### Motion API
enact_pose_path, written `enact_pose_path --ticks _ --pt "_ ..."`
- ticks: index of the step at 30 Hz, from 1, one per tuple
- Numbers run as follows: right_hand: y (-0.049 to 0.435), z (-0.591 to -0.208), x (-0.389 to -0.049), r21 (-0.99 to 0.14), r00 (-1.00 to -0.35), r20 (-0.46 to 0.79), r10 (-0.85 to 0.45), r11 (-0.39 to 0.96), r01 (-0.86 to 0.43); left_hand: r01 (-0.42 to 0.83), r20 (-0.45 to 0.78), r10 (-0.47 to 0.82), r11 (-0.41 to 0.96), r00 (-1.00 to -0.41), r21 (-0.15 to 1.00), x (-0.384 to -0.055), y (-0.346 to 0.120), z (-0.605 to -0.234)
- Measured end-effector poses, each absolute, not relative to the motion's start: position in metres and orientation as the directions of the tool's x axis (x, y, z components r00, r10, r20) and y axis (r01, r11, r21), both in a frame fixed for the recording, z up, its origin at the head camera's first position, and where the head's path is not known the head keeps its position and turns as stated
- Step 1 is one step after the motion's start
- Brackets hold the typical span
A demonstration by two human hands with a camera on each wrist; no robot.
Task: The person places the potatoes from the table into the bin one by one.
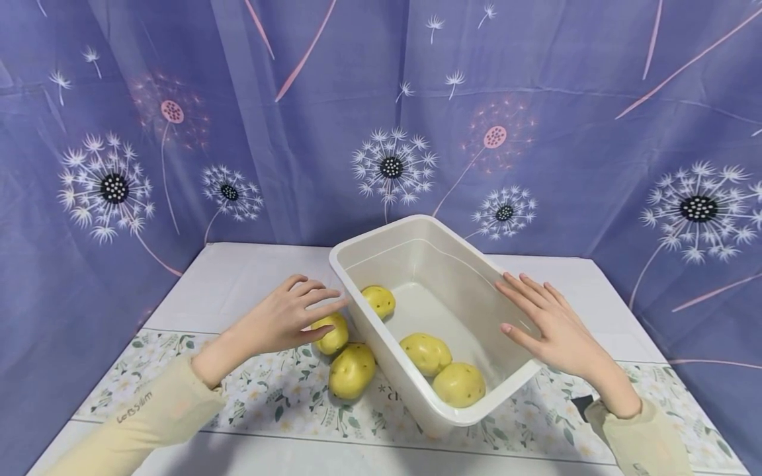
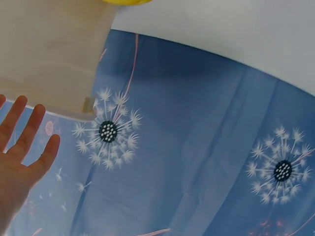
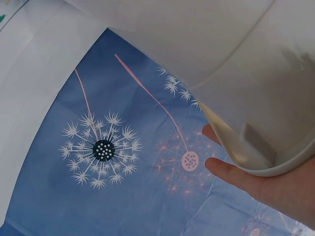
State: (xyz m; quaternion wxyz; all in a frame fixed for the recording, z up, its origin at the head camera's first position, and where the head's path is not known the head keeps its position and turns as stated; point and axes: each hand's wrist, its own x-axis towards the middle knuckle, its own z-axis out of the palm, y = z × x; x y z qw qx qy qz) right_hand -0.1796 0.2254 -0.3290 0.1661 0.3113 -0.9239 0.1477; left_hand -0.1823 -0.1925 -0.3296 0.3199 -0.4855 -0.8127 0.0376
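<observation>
A cream plastic bin (image 1: 467, 291) stands at an angle on the table, and inside it lie three yellow potatoes: one at the far left (image 1: 380, 301), one in the middle (image 1: 426, 354) and one at the near end (image 1: 460, 385). Against its left outer side are two more potatoes, a farther one (image 1: 330, 332) and a nearer one (image 1: 352, 371). My left hand (image 1: 292, 316) hovers over the farther one, fingers loosely spread and fingertips close to the bin's left rim. At the right rim, my right hand (image 1: 550, 324) has its fingers extended across the edge.
A floral runner (image 1: 268, 390) crosses the white table (image 1: 238, 277). Blue dandelion-print curtains (image 1: 309, 165) enclose the back and both sides. A small dark flat piece (image 1: 582, 406) lies beside the right sleeve.
</observation>
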Motion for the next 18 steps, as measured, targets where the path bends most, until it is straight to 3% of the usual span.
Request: enact_pose_path --ticks 18 --pt "0.226 -0.329 -0.180 -0.173 -0.756 0.394 -0.523 0.766 -0.619 0.749 0.457 0.797 0.567 -0.394 -0.342 -0.185 -0.199 -0.353"
